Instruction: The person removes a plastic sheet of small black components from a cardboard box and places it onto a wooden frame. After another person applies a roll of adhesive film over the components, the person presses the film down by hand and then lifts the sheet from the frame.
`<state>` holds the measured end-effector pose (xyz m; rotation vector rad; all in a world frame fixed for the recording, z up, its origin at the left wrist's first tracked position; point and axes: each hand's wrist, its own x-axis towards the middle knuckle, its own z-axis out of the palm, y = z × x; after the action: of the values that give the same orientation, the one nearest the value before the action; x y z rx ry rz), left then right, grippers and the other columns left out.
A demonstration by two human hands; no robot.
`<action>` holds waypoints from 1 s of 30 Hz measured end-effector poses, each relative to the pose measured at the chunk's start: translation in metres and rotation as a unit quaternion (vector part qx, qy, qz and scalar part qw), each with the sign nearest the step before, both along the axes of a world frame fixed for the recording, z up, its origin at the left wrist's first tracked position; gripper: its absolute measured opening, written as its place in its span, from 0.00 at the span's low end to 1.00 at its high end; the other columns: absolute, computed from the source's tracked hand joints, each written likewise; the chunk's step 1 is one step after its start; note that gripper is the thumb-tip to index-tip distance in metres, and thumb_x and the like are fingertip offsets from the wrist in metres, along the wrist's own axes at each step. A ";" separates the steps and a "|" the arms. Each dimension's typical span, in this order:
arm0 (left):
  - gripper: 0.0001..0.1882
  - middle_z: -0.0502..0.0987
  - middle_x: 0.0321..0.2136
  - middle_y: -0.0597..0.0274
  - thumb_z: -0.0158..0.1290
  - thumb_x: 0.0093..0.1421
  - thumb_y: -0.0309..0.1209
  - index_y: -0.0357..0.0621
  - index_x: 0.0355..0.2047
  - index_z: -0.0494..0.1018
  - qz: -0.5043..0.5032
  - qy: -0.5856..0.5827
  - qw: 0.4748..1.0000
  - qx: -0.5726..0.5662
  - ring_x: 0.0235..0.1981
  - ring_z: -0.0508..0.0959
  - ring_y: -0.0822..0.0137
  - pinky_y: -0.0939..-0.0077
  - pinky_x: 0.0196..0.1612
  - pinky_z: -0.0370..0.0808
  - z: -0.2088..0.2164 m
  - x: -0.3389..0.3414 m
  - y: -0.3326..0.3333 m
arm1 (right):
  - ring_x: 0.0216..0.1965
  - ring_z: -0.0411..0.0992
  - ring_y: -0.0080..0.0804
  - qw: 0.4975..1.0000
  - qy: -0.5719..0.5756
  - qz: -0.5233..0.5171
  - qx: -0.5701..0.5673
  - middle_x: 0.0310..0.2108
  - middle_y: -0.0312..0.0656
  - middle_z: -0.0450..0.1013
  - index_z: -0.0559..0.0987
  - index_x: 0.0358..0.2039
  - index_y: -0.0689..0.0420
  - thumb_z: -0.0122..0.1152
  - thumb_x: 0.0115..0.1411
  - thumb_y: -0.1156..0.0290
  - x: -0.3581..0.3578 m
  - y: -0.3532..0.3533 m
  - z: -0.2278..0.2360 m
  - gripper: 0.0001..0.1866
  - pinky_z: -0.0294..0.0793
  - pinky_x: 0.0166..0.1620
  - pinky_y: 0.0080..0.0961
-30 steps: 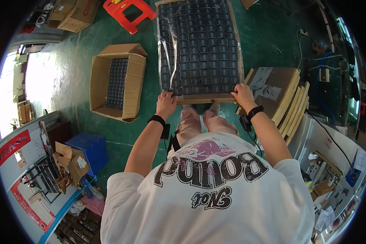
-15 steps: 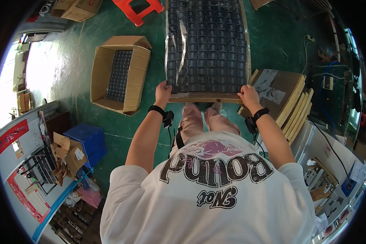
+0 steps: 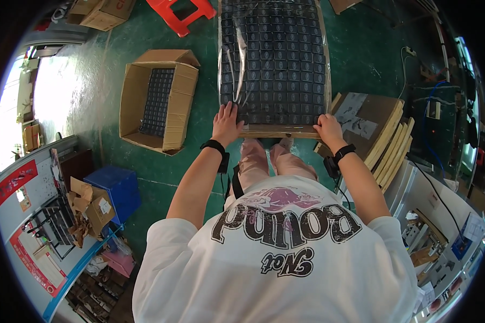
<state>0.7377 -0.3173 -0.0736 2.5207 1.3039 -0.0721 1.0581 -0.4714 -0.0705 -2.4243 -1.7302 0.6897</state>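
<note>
In front of me lies a long wooden-edged board (image 3: pixel 285 132) bearing rows of small black square pieces (image 3: pixel 277 70), each with a pale oval mark. Shiny clear plastic film (image 3: pixel 240 59) covers them, wrinkled along the left side. My left hand (image 3: pixel 227 126) rests on the near left corner, fingers stretched over the film and the nearest pieces. At the near right corner my right hand (image 3: pixel 328 129) has its fingers bent around the board's edge, gripping it. Whether it also pinches film cannot be made out.
To the left, an open cardboard box (image 3: pixel 179 107) holds more black pieces. Several boards with pale edges (image 3: pixel 390 140) are stacked at the right. A red plastic stool (image 3: pixel 183 19) stands at the far left of the board. Further left is a blue box (image 3: pixel 113 188).
My left hand has moved from the board's left corner edge inward and onto the film, its fingers straightening. The board has shifted very slightly in view; my right hand stays at its corner.
</note>
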 end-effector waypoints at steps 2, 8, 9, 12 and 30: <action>0.28 0.56 0.56 0.56 0.49 0.53 0.40 0.46 0.54 0.60 -0.007 0.014 1.000 -0.013 0.58 0.56 0.55 0.58 0.56 0.57 0.003 -0.001 0.000 | 0.36 0.67 0.41 1.000 0.003 -0.003 0.000 0.29 0.41 0.67 0.70 0.24 0.55 0.62 0.46 0.66 0.001 0.000 0.000 0.10 0.69 0.36 0.35; 0.31 0.52 0.59 0.59 0.49 0.53 0.41 0.46 0.56 0.57 -0.003 0.049 0.997 -0.064 0.58 0.55 0.55 0.57 0.56 0.57 0.002 -0.003 0.009 | 0.36 0.67 0.40 1.000 -0.004 0.000 0.001 0.29 0.40 0.66 0.70 0.24 0.55 0.62 0.46 0.66 0.002 -0.001 -0.002 0.10 0.69 0.35 0.35; 0.31 0.52 0.59 0.59 0.49 0.53 0.41 0.46 0.56 0.57 -0.004 0.049 0.997 -0.062 0.58 0.55 0.55 0.57 0.56 0.57 0.002 -0.004 0.010 | 0.36 0.67 0.40 1.000 -0.004 0.000 0.004 0.29 0.40 0.66 0.70 0.24 0.55 0.62 0.46 0.66 0.001 -0.001 -0.002 0.10 0.69 0.35 0.35; 0.32 0.52 0.59 0.62 0.49 0.52 0.40 0.48 0.57 0.55 0.021 0.053 0.996 -0.074 0.57 0.56 0.56 0.57 0.55 0.58 0.002 -0.009 0.012 | 0.36 0.67 0.40 1.000 0.000 -0.002 0.001 0.29 0.40 0.66 0.70 0.23 0.55 0.62 0.46 0.66 0.001 -0.002 -0.002 0.10 0.69 0.35 0.34; 0.29 0.53 0.59 0.64 0.47 0.54 0.42 0.48 0.55 0.58 -0.039 0.127 0.990 -0.053 0.57 0.56 0.53 0.56 0.53 0.61 0.015 -0.028 -0.002 | 0.36 0.66 0.43 0.999 0.032 0.003 0.028 0.29 0.42 0.65 0.69 0.25 0.56 0.60 0.49 0.67 0.006 -0.013 0.000 0.10 0.69 0.37 0.36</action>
<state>0.7098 -0.3198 -0.0587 2.5337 1.2527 -0.4815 1.0640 -0.4840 -0.0701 -2.3337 -1.7110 0.7017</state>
